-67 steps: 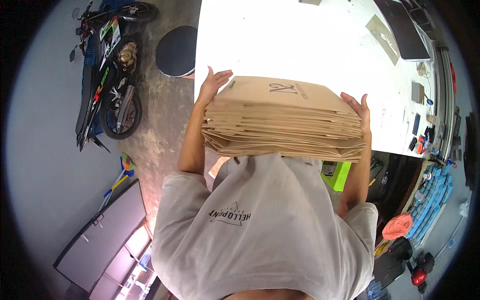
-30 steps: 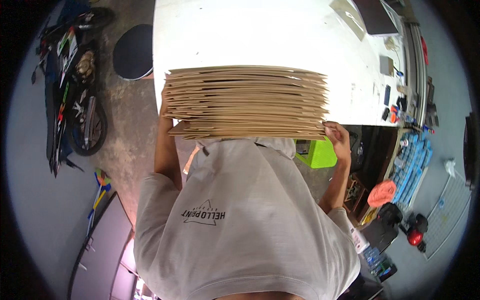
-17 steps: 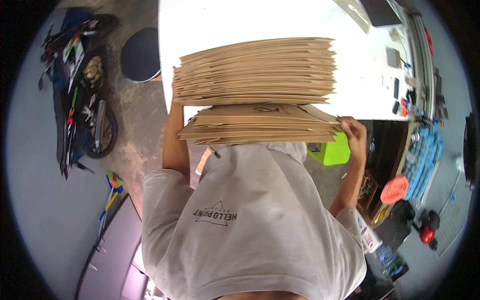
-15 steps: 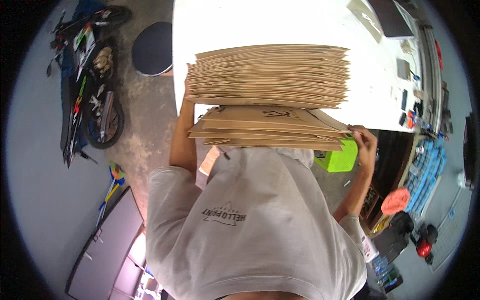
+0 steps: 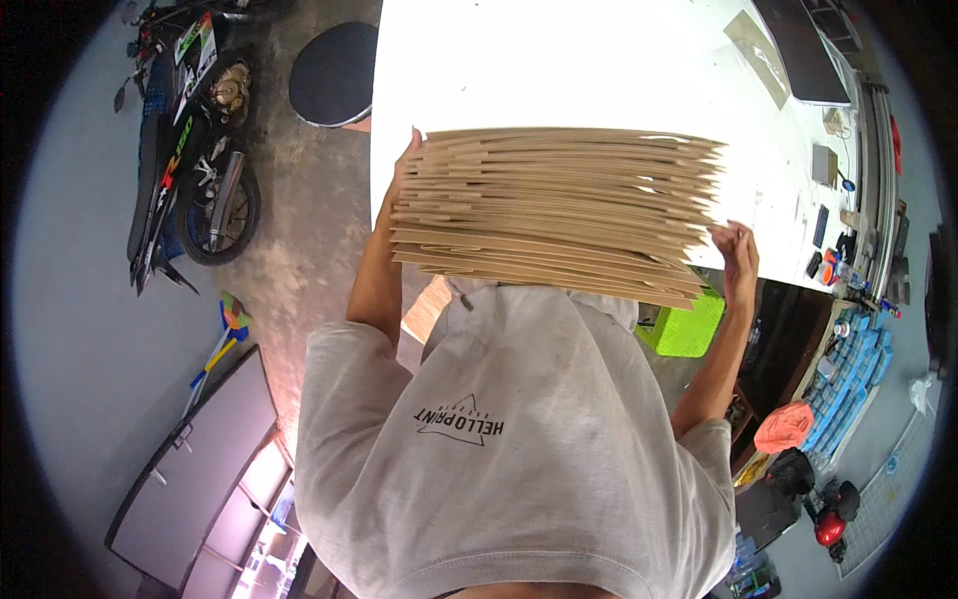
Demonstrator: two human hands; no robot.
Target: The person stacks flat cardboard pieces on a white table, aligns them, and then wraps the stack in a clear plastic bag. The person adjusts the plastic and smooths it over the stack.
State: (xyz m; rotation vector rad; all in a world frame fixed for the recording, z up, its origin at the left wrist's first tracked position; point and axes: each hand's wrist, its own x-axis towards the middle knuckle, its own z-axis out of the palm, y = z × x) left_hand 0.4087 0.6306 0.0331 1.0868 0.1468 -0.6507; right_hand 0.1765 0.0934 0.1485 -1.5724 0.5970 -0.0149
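Note:
A thick stack of brown kraft paper bags (image 5: 559, 200), folded flat, stands on edge at the table's near side, against the front of my shirt. The edges fan out unevenly at the right end. My left hand (image 5: 409, 157) holds the stack's left end, its thumb side showing at the far corner and most of its fingers hidden. Just beside the right end is my right hand (image 5: 736, 255), its fingers bent but apart, with nothing visible in them. Whether its fingertips touch the bag edges I cannot tell.
The white table (image 5: 539, 70) carries a dark flat panel (image 5: 806, 50), a brown sheet (image 5: 758, 58) and small items along its right edge. Below its near edge is a green plastic stool (image 5: 689, 324). A round black seat (image 5: 334, 75) and a motorbike (image 5: 205, 150) stand left.
The separate near group of bags has closed up against the larger stack, making one bundle. My right hand has let go of the near bags' right corner. The view has shifted slightly.

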